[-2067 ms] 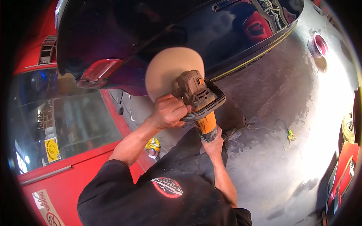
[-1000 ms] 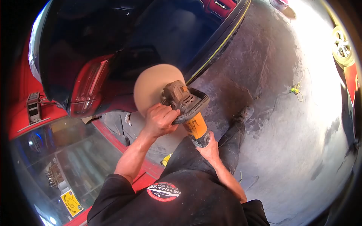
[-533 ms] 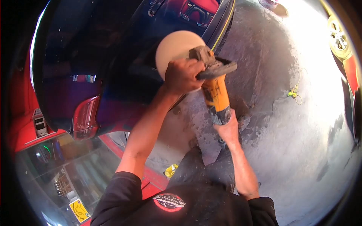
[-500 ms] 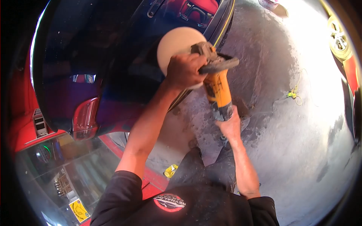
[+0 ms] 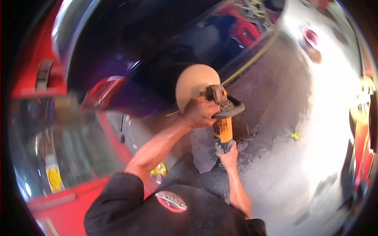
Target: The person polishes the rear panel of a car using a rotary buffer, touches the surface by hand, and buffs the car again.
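Note:
A yellow and black power polisher (image 5: 223, 128) with a round tan pad (image 5: 195, 84) is held against or close to the side of a dark, glossy car (image 5: 157, 59). My left hand (image 5: 200, 113) is wrapped round the front handle, beside the pad. Lower down, my right hand (image 5: 228, 154) grips the black rear end of the polisher. The pad covers the car surface behind it, so contact cannot be made out. Left of the pad is the car's red tail light (image 5: 103, 92).
A red-framed glass case or window (image 5: 78, 145) stands at the left. Yellow-green cord (image 5: 295, 135) lies on the grey floor (image 5: 275, 177). A red-rimmed bucket (image 5: 310, 37) is at the upper right, and a wheel (image 5: 361, 104) is at the right edge. A yellow item (image 5: 159, 170) lies near my legs.
The view has turned and is blurred. The polisher and both hands appear lower in the picture than half a second ago, and the pad is nearer the yellow-lined lower edge. Both hands keep their hold.

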Demonstrator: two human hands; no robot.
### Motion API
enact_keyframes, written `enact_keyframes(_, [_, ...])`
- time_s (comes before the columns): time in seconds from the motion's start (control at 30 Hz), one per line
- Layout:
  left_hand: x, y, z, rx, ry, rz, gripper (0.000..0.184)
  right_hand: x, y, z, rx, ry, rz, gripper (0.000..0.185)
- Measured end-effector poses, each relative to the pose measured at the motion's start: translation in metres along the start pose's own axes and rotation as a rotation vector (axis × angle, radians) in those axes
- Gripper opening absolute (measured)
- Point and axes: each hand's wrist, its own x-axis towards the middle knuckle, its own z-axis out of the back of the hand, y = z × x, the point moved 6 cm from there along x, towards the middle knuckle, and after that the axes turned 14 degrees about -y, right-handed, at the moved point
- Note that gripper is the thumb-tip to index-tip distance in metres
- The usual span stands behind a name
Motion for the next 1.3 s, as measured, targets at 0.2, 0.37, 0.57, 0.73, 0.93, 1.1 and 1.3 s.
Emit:
enact_keyframes(0.2, [-0.061, -0.002, 0.016, 0.001, 0.135, 0.163, 0.021, -0.054, -0.040, -0.029, 0.043, 0.143, -0.034, 0.076])
enact_keyframes(0.37, [-0.082, 0.008, 0.018, -0.027, 0.132, 0.213, 0.024, -0.055, -0.017, -0.021, 0.018, 0.161, 0.006, 0.081])
enact_keyframes(0.57, [-0.089, 0.015, 0.036, -0.053, 0.052, 0.129, 0.020, -0.063, -0.035, -0.053, 0.059, 0.125, 0.010, 0.079])
enact_keyframes(0.73, [-0.125, 0.017, 0.068, -0.066, -0.033, -0.011, 0.021, -0.102, -0.044, -0.097, 0.066, 0.034, 0.024, 0.075])
enact_keyframes(0.93, [-0.212, 0.027, 0.134, 0.041, 0.082, -0.113, 0.021, -0.189, -0.063, -0.194, 0.136, 0.061, -0.076, 0.077])
enact_keyframes(1.1, [-0.244, 0.037, 0.152, 0.083, 0.142, -0.156, 0.034, -0.224, -0.066, -0.240, 0.128, 0.113, -0.179, 0.076])
enact_keyframes(1.3, [-0.232, 0.042, 0.138, 0.007, 0.214, -0.236, 0.027, -0.232, -0.078, -0.270, 0.182, -0.005, -0.195, 0.078])
